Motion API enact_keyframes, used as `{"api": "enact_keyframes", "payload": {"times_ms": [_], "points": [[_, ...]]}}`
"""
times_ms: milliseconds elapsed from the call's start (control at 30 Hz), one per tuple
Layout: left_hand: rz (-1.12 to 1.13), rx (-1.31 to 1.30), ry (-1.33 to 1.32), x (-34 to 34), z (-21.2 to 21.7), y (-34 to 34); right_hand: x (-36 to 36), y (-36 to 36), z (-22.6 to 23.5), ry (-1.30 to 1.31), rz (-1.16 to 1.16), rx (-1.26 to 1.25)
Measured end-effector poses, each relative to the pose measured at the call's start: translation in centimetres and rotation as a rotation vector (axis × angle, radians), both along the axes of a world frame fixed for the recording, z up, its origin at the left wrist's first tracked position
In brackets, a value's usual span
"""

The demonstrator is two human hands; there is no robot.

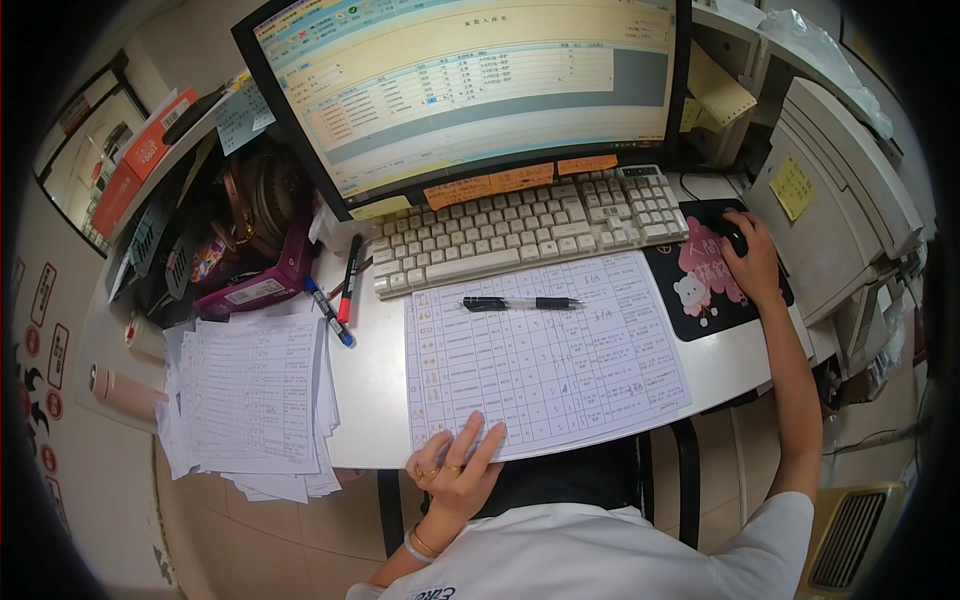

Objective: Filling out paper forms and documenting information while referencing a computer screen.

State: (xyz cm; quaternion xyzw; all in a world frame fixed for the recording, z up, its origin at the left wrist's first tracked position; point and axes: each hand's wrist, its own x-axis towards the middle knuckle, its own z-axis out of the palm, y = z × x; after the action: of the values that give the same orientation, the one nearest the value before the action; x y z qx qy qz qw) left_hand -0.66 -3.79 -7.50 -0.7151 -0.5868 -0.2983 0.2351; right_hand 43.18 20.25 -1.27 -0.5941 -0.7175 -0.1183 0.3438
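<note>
My left hand (457,470), with rings on its fingers, lies with fingers spread on the lower edge of a printed table sheet (540,370). Across the top of that sheet rests a black-and-clear pen (522,303). On the right, my right hand (752,262) is closed over a dark computer mouse (737,238), mostly hidden beneath it. The mouse sits on a black mouse pad (700,275) with a pink print and a small cartoon bear. Beyond the sheet is an off-white keyboard (520,230); neither hand touches it.
A monitor (470,90) showing a table stands behind the keyboard. Left of the sheet are a red-and-black marker (350,280), a blue marker (330,315) and stacked papers (250,395). A pink bottle (127,392) stands farther left. A printer-like machine (840,180) borders the right side.
</note>
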Motion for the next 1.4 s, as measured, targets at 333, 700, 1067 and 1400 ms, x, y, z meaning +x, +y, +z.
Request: {"api": "enact_keyframes", "payload": {"times_ms": [333, 700, 1067, 1400], "points": [[0.001, 0.01, -0.008, 0.0, -0.1, 0.07, -0.04, 0.11, -0.08, -0.004, -0.017, -0.011], [-0.008, 0.011, -0.008, 0.02, 0.01, 0.08, -0.2, 0.01, 0.16, 0.026, -0.028, -0.045], [-0.006, 0.024, -0.006, 0.0, -0.28, 0.17, 0.04, 0.3, -0.18, 0.015, -0.048, -0.024], [-0.009, 0.004, 0.003, -0.16, -0.29, -0.02, 0.0, 0.18, -0.14, 0.011, -0.05, -0.022]]}}
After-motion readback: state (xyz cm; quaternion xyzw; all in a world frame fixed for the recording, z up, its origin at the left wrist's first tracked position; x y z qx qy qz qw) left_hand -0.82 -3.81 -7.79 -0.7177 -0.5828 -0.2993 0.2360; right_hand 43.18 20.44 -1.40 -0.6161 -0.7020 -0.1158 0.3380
